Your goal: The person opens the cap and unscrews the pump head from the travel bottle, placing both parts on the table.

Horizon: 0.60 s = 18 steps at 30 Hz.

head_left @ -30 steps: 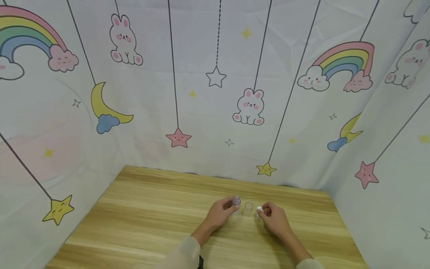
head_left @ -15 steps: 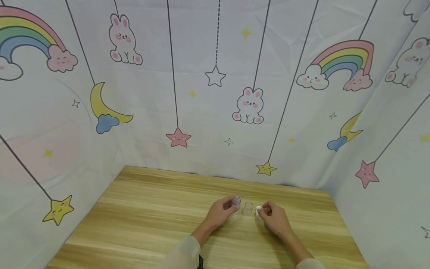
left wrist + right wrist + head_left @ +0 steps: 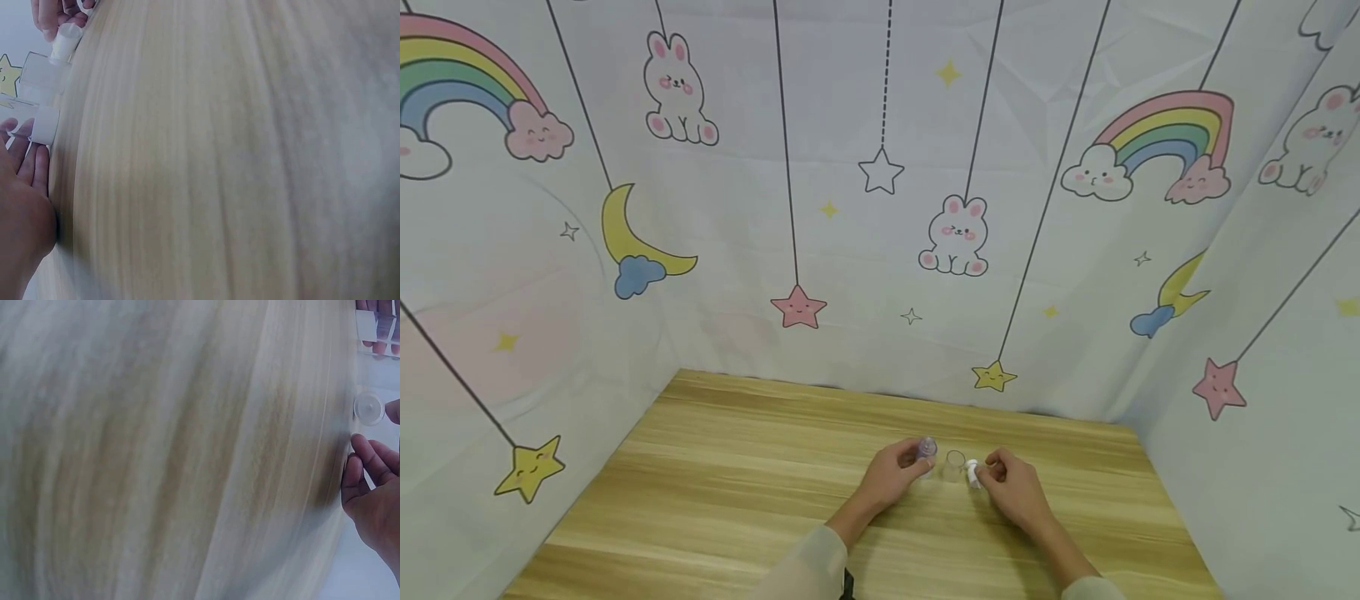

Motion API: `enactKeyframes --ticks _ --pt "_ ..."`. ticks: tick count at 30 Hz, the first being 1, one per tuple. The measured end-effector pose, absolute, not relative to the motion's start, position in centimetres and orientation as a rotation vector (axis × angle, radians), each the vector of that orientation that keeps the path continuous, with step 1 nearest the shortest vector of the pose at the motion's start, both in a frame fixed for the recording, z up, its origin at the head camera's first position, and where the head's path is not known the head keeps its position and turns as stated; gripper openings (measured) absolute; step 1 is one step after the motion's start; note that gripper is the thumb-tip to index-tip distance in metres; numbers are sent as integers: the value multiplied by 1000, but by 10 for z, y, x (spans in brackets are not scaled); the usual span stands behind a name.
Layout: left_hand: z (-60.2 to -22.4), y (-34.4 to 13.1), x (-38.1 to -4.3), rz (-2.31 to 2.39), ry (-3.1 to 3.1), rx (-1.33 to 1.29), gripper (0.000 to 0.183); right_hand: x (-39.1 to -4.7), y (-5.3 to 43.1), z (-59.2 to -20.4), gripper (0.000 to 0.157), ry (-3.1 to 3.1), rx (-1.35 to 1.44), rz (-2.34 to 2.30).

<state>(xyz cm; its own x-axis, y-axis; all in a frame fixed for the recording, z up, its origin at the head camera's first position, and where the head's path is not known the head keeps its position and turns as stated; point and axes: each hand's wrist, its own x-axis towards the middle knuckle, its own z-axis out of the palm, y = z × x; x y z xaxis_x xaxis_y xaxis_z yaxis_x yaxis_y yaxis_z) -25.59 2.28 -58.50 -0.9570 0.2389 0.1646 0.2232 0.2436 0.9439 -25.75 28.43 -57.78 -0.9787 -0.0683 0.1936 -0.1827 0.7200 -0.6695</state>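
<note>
My left hand point(image 3: 891, 479) grips a small clear bottle-like container point(image 3: 927, 450) with a purplish top, upright on the table. Its lower part is a white band point(image 3: 45, 125) in the left wrist view. Just right of it stands a clear, open-rimmed cylinder point(image 3: 955, 465), touched by neither hand. My right hand point(image 3: 1017, 487) pinches a small white capped piece point(image 3: 973, 473) between thumb and fingers, tilted, right beside the clear cylinder. In the right wrist view this piece shows a round, translucent end point(image 3: 369, 409). The exact kind of these small parts is hard to tell.
The wood-grain table point(image 3: 760, 483) spreads out around both hands. White cloth walls point(image 3: 850, 250) printed with rabbits, stars and rainbows close in the back and both sides, meeting the table's far edge just beyond the small parts.
The white piece in my right fingers has turned from near upright to tilted and shifted slightly left toward the clear cylinder. The left hand and its container have stayed put.
</note>
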Motion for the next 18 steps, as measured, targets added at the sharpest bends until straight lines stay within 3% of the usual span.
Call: enactKeyframes --ticks 18 --pt "-585 23 -255 1876 2469 454 46 -256 283 -578 19 -2759 193 1116"
